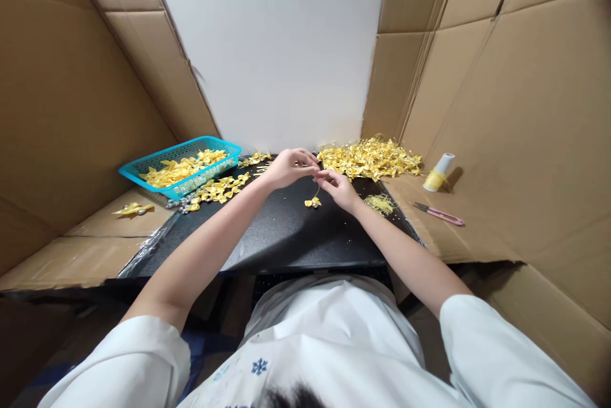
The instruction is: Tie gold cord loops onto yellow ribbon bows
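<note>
Over the middle of the black work surface, my left hand [291, 167] and my right hand [338, 188] meet with their fingertips pinched together. A small yellow ribbon bow [313, 203] hangs below them on a thin yellow thread [318, 189] that runs up to my right fingertips. What my left fingers pinch is hidden where the two hands meet. A large heap of yellow bows with loose threads [372, 158] lies just beyond my right hand. Closer to my left forearm is a group of yellow bows [222, 188].
A turquoise basket [200, 179] of yellow bows stands at the left. On the right are thread clippings [380, 204], a spool of yellow thread [436, 175] and pink thread snips [440, 213]. Another bow [133, 209] lies on cardboard at left. Cardboard walls [525, 109] flank both sides.
</note>
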Demonstrator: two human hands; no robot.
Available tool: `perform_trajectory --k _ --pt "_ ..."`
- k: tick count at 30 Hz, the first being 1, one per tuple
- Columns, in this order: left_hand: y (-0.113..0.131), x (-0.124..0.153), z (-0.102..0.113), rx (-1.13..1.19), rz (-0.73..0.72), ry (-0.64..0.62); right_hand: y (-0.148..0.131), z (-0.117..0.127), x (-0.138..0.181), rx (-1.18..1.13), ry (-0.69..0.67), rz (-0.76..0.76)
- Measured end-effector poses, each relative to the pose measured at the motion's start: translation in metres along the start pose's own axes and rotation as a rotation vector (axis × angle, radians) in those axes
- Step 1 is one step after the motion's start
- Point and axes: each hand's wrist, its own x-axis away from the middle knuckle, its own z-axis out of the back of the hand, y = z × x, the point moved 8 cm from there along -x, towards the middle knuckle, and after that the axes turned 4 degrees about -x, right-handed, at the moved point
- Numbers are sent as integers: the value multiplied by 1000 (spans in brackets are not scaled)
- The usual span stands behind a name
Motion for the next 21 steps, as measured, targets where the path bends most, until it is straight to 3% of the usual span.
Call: perform_trajectory --k 4,8,10,12,16,21 --pt "-2 0 -14 59 12 5 -3 1 0 -58 13 -15" --pt "-44 9 -26 231 202 44 -8 10 0 -114 101 -8" --pt "-75 24 -34 121 342 41 -11 14 0 -161 133 -9" --pt "-91 37 -40 -112 332 35 -13 16 -1 -218 151 -15" --pt "-95 56 -57 -277 220 12 -13 17 -1 -304 165 -35" --pt "-83 54 -71 -324 199 14 -15 16 -1 -274 143 -44"
